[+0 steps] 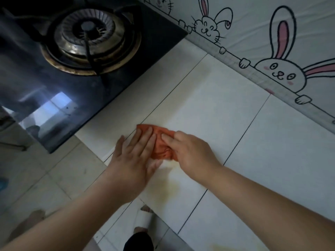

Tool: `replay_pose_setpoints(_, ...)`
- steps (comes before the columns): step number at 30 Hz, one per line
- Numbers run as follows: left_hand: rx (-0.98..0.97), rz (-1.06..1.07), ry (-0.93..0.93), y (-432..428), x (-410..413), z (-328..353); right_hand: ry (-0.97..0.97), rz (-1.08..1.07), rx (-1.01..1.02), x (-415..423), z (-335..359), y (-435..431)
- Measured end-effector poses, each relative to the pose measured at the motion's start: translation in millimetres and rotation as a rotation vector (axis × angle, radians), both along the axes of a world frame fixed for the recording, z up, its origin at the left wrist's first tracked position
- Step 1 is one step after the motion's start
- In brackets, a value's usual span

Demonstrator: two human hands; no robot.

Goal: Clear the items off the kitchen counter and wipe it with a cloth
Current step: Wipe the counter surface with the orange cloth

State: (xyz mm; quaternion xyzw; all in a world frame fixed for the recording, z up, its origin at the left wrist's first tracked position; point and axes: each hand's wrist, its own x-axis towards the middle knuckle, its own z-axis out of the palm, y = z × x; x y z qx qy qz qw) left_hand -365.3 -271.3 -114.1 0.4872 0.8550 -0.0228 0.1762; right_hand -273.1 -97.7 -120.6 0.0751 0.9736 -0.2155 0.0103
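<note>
1. A white tiled kitchen counter (217, 109) with thin dark grout lines fills the middle of the view; a wall covering printed with cartoon rabbits (282, 73) runs behind it, from twelve o'clock down to three o'clock.
2. At ten o'clock sits a black glass gas hob (94, 91), its round burner (90, 38) under a dark pan support.
3. An orange cloth (161, 142) lies crumpled on the counter just below centre, near the hob's front corner but apart from it.
4. The left hand (134, 160) presses flat on the cloth's left part, fingers straight and close together, pointing toward one o'clock.
5. The right hand (192, 151) lies on the cloth's right edge, fingers curled and bunching the fabric; whether it pinches a fold I cannot tell.
6. A faint yellowish stain (172, 189) marks the counter at six o'clock from the cloth, near its front edge.
7. Below, at six o'clock, a foot in a white slipper (145, 220) stands on the pale floor tiles (45, 178).
</note>
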Motion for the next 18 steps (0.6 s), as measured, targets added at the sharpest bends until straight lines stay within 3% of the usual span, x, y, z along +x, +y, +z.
replay_pose_setpoints(4,0.055,0.04,0.0,18,-20,3,-0.041,-0.039,-0.035,-27,5,9)
replay_pose_setpoints(8,0.054,0.177,0.015,70,-77,-4,-0.028,-0.319,-0.107,-103,2,43)
replay_pose_setpoints(13,0.064,0.263,-0.076,104,-112,-7,-0.023,-0.475,-0.166,-156,-8,53)
replay_pose_setpoints(18,0.11,0.145,-0.042,53,-95,-4,0.002,-0.318,-0.113,-115,-8,18)
